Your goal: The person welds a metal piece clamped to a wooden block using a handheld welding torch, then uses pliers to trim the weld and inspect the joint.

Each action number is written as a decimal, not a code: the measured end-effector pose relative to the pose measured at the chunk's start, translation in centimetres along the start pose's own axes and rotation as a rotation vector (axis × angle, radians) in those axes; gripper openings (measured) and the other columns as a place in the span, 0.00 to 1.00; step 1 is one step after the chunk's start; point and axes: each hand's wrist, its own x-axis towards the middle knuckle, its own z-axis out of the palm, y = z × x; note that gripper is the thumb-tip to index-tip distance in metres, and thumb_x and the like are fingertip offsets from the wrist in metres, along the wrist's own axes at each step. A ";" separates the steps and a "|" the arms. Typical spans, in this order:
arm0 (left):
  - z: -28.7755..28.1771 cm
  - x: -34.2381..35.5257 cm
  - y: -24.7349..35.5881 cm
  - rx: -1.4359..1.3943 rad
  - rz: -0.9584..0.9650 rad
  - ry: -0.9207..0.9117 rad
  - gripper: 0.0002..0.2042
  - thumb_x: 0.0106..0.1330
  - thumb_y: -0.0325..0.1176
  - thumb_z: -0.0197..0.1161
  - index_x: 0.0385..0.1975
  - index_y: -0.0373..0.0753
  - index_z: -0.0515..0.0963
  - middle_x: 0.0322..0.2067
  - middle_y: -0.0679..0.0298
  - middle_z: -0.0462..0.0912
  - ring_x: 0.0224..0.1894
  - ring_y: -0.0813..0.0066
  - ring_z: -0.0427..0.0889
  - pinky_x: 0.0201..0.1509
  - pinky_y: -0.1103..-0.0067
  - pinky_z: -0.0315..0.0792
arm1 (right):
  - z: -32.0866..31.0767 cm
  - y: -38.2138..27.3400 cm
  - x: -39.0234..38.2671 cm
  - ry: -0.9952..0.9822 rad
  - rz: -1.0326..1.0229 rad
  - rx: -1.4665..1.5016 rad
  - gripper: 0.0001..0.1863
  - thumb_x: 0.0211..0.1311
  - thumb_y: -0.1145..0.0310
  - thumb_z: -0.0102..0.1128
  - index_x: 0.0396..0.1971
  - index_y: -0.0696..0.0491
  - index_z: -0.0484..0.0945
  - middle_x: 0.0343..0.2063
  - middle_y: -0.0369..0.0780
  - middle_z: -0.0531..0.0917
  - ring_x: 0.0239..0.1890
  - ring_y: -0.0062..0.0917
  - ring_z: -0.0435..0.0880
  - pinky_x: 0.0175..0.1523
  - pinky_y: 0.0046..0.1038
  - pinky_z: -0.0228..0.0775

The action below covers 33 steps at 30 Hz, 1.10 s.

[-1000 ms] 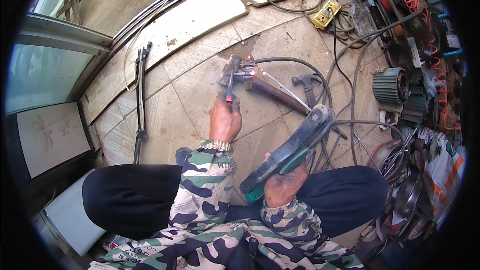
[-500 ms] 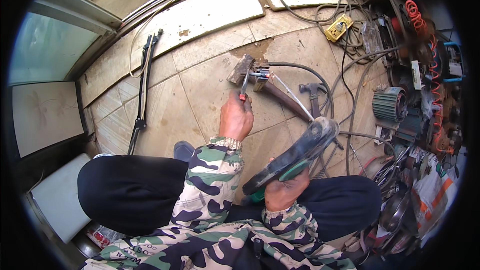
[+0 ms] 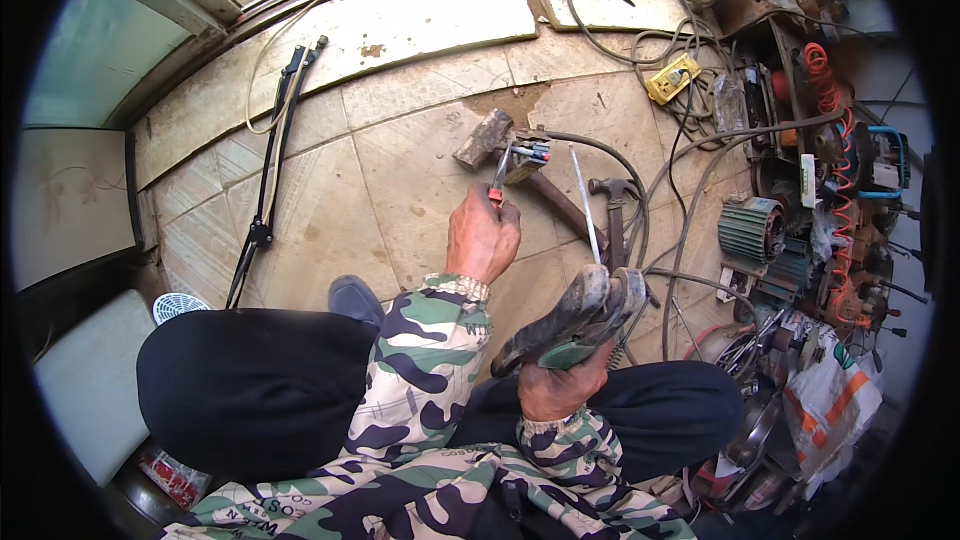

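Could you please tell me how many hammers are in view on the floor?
2: a wooden-handled hammer lying just beyond the left hand, and a claw hammer to the right of it. More may be hidden in the clutter at the right.

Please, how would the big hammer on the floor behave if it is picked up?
The big hammer would probably feel heavy at one end, because its thick head looks like metal. The straight, wooden-looking handle should stay stiff. The blocky head makes rolling unlikely.
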 end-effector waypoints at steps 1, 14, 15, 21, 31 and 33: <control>0.1 0.1 -0.2 -0.016 -0.016 -0.006 0.18 0.63 0.40 0.62 0.42 0.29 0.76 0.32 0.42 0.83 0.38 0.43 0.83 0.45 0.61 0.74 | 0.1 -0.4 0.1 0.019 -0.022 -0.034 0.26 0.46 0.71 0.76 0.44 0.64 0.74 0.28 0.50 0.84 0.30 0.48 0.87 0.36 0.37 0.78; 0.9 0.5 -0.6 -0.130 -0.080 -0.093 0.16 0.58 0.38 0.61 0.37 0.29 0.75 0.29 0.47 0.82 0.35 0.49 0.83 0.43 0.64 0.74 | -3.8 -1.8 4.8 -0.051 -0.471 -0.093 0.28 0.52 0.71 0.74 0.50 0.66 0.73 0.31 0.48 0.86 0.31 0.36 0.89 0.37 0.32 0.81; 1.2 0.6 -0.8 -0.141 -0.068 -0.076 0.16 0.59 0.38 0.60 0.37 0.29 0.75 0.29 0.46 0.82 0.34 0.47 0.82 0.43 0.63 0.74 | -4.2 -1.5 4.4 -0.095 -0.452 -0.162 0.28 0.54 0.69 0.72 0.52 0.65 0.73 0.32 0.47 0.86 0.32 0.36 0.89 0.38 0.32 0.80; 2.1 0.0 0.0 -0.128 0.050 -0.083 0.13 0.62 0.31 0.59 0.38 0.27 0.70 0.28 0.38 0.80 0.34 0.35 0.80 0.41 0.54 0.72 | -3.6 -0.1 1.8 -0.248 -0.298 -0.248 0.23 0.45 0.76 0.71 0.43 0.63 0.74 0.26 0.49 0.82 0.26 0.47 0.85 0.33 0.38 0.77; 4.8 0.0 -0.1 -0.102 0.078 -0.025 0.12 0.64 0.31 0.62 0.39 0.29 0.71 0.29 0.40 0.80 0.35 0.37 0.81 0.40 0.54 0.73 | -2.1 0.9 -0.6 0.029 0.149 0.003 0.24 0.45 0.75 0.66 0.47 0.61 0.76 0.29 0.38 0.84 0.32 0.22 0.82 0.42 0.23 0.74; 5.2 -0.2 0.3 -0.092 0.083 -0.024 0.11 0.65 0.31 0.62 0.39 0.29 0.72 0.29 0.40 0.81 0.35 0.38 0.81 0.40 0.54 0.73 | -1.8 1.8 -0.6 -0.014 0.171 0.063 0.24 0.45 0.74 0.66 0.46 0.60 0.76 0.29 0.38 0.84 0.31 0.21 0.81 0.41 0.23 0.74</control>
